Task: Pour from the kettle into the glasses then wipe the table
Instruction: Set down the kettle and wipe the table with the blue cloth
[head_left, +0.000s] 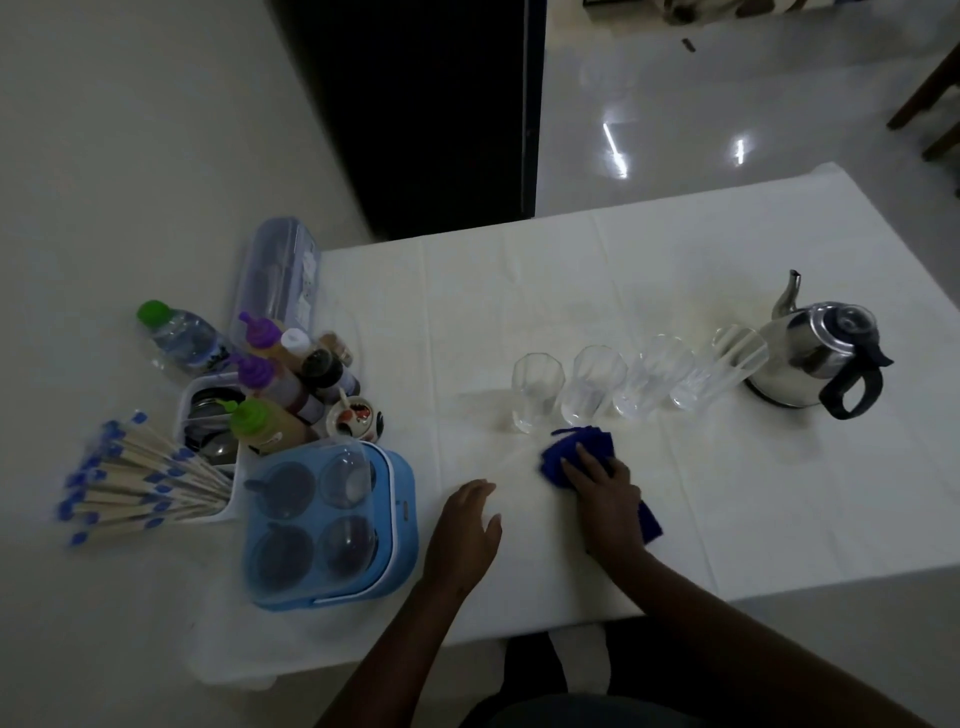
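A steel kettle (818, 358) with a black handle stands at the right of the white table (519, 291). Left of it runs a row of several clear glasses (592, 387), upright, their contents too faint to judge. My right hand (605, 493) presses a blue cloth (574, 452) flat on the table just in front of the leftmost glasses. Flat on the tabletop to the left of the cloth rests my left hand (465, 525), fingers apart, holding nothing.
A blue lidded container (332, 525) sits at the table's left front. Behind it are sauce bottles (280, 384), a white bin of chopsticks (135, 483), a water bottle (182, 335) and a clear box (280, 275). The table's near edge lies close to my body.
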